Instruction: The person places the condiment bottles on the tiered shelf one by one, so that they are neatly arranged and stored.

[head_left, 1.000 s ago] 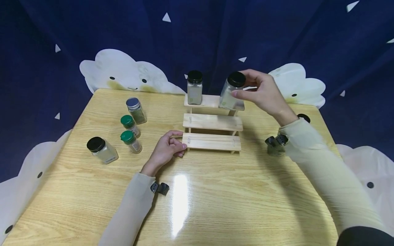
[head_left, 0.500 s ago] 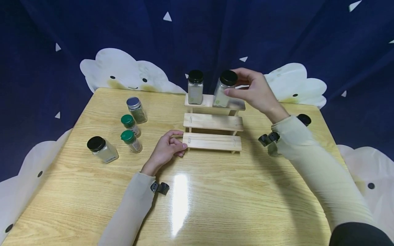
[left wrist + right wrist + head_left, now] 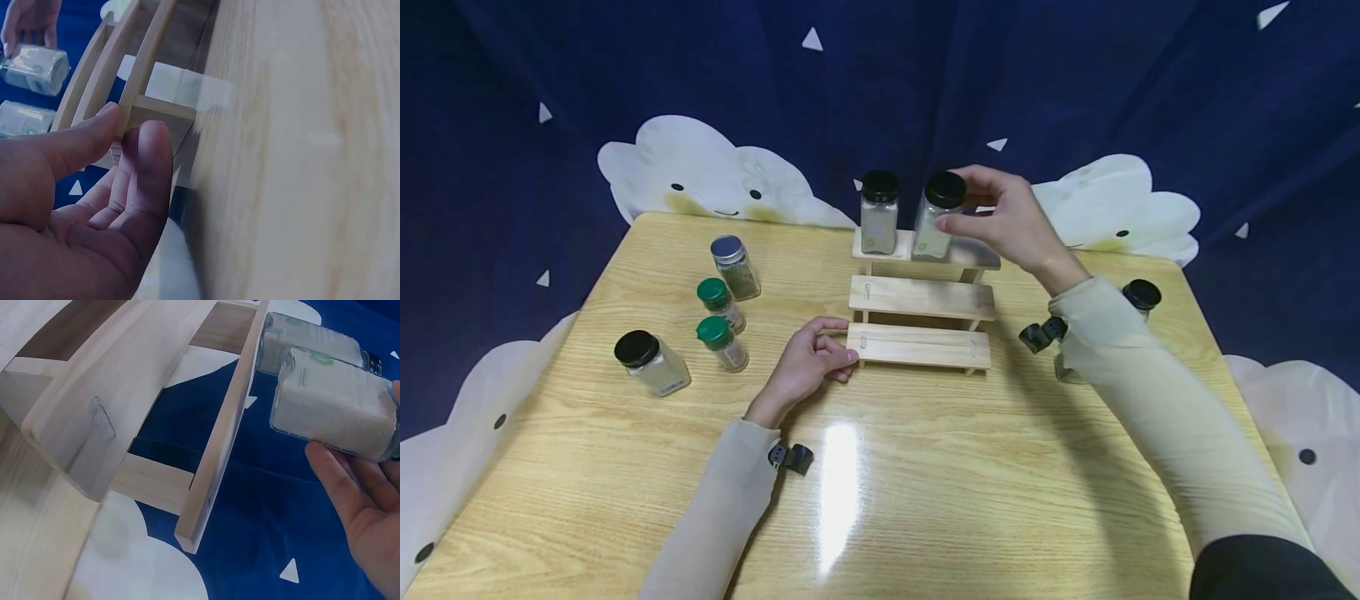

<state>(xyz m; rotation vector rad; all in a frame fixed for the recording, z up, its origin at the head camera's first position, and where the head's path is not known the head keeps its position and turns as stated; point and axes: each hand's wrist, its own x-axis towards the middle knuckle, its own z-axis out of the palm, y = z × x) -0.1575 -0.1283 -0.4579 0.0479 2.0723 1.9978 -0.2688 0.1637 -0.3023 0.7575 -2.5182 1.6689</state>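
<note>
A three-tier wooden shelf [image 3: 921, 298] stands on the table. My left hand [image 3: 805, 362] pinches the left end of its lowest step between thumb and fingers, as the left wrist view [image 3: 94, 206] also shows. My right hand [image 3: 1011, 221] grips a clear square spice jar [image 3: 931, 229] with a black lid and pale contents, near its top. That jar is slightly tilted at the top step; in the right wrist view the held jar [image 3: 337, 403] appears a little apart from the board. Left of it, a similar jar [image 3: 878, 221] stands upright on the top step.
On the table's left are a black-lidded jar [image 3: 655, 367], two green-capped shakers [image 3: 724, 343] and a silver-lidded herb jar [image 3: 737, 271]. At right, a black-lidded jar [image 3: 1141, 296] and another jar [image 3: 1066, 371] are partly hidden by my right sleeve. A dark blue curtain [image 3: 880, 75] hangs behind.
My right hand has carried the jar leftward along the top step, closer to the standing jar, and its tilt has lessened. My left hand keeps its pinch on the lowest step.
</note>
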